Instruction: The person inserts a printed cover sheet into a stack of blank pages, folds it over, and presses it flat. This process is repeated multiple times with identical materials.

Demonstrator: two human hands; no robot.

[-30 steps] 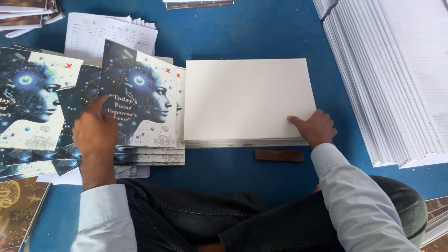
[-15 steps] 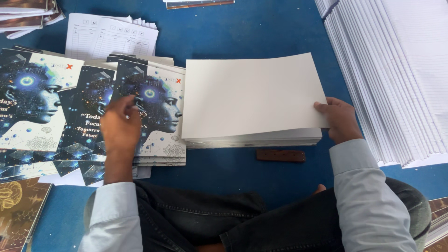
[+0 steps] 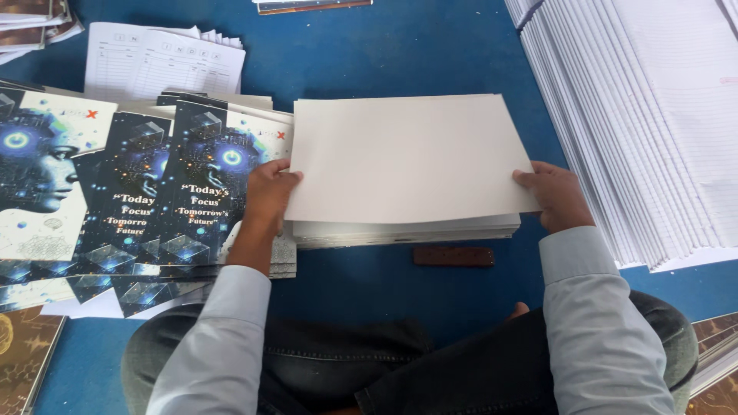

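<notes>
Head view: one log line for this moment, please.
left hand: grips blank sheet left edge | right hand: grips right edge | sheet: lifted above white stack | printed covers: left

The sheet (image 3: 407, 157) is plain off-white. Left of the sheet, the covers (image 3: 204, 192) are dark blue with glowing cyan cubes and white corners. The surface (image 3: 384, 54) is blue. The sleeves (image 3: 592, 307) are pale grey-blue.

We sit at a blue tabletop (image 3: 400, 54). On it: printed covers (image 3: 154, 200) at left, ruled index sheets (image 3: 161, 65) upper left, a blank white sheet stack (image 3: 407, 165) centre, lined paper (image 3: 653, 115) right, a small brown bar (image 3: 453, 256) below centre.
</notes>
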